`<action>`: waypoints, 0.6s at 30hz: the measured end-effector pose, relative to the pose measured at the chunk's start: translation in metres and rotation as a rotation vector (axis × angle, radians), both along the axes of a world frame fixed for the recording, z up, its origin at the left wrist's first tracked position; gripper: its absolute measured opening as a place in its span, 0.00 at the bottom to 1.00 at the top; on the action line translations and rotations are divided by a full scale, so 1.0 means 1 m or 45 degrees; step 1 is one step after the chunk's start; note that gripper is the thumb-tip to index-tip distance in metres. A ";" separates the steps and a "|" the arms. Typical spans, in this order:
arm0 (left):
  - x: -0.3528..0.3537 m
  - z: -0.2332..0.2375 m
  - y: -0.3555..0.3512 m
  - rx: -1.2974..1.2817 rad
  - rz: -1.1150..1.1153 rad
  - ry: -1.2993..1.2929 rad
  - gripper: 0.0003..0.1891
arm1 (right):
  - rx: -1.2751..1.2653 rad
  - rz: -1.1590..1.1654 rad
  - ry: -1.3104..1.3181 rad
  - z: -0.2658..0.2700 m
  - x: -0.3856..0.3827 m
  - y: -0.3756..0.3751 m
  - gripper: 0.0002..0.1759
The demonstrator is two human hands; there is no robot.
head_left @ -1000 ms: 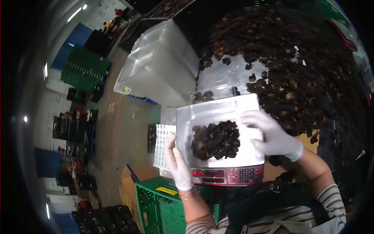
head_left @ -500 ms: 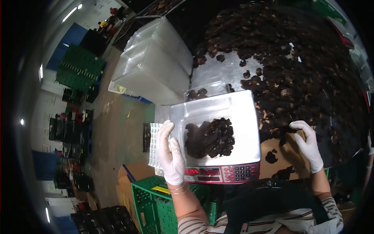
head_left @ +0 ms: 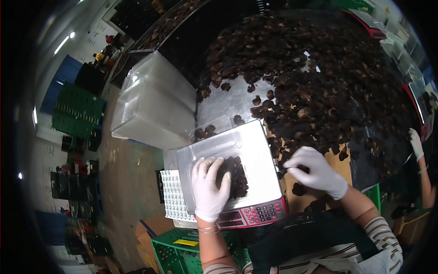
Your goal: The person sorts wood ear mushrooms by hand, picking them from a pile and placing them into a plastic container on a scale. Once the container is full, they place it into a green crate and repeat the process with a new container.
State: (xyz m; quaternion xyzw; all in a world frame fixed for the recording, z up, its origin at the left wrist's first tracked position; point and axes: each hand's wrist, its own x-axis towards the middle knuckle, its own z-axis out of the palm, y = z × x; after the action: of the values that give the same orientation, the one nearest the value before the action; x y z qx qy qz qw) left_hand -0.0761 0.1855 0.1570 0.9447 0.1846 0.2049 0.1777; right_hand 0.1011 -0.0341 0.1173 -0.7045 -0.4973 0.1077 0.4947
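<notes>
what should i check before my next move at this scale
1. Clear tray on the scale platform: ok.
2. Left hand off the tray: not ok, it rests on the tray and the dark pieces in it.
3. Scale display readable: cannot tell, digits blurred.
4. Right hand holding a piece: cannot tell, fingers curl at the edge of the loose pile.
5. Second tray behind clear of the platform: cannot tell.

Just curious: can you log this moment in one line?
left hand: flat on filled tray | right hand: at loose dark pieces | scale: under tray
</notes>
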 end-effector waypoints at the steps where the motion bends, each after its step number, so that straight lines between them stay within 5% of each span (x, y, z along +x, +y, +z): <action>1: 0.001 -0.003 0.000 0.006 0.004 0.035 0.18 | 0.055 0.058 -0.081 0.006 -0.001 0.015 0.03; 5: -0.007 -0.023 0.004 -0.114 0.060 -0.035 0.18 | 0.134 0.147 -0.351 0.006 -0.015 0.082 0.07; 11: -0.011 -0.028 0.001 -0.059 0.101 -0.055 0.19 | -0.361 0.155 -0.871 0.008 -0.035 0.131 0.16; 15: -0.011 -0.026 0.001 -0.040 0.107 -0.055 0.19 | 0.112 0.037 -0.588 0.015 -0.020 0.104 0.08; 18: -0.012 -0.024 0.000 0.003 0.089 -0.021 0.17 | 0.066 0.228 -0.043 0.027 0.009 0.037 0.06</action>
State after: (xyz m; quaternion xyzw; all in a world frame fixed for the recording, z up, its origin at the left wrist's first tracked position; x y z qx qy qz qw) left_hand -0.0886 0.1850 0.1326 0.9361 0.2158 0.2191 0.1710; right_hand 0.1106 0.0024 0.1439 -0.6460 -0.5690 0.1267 0.4927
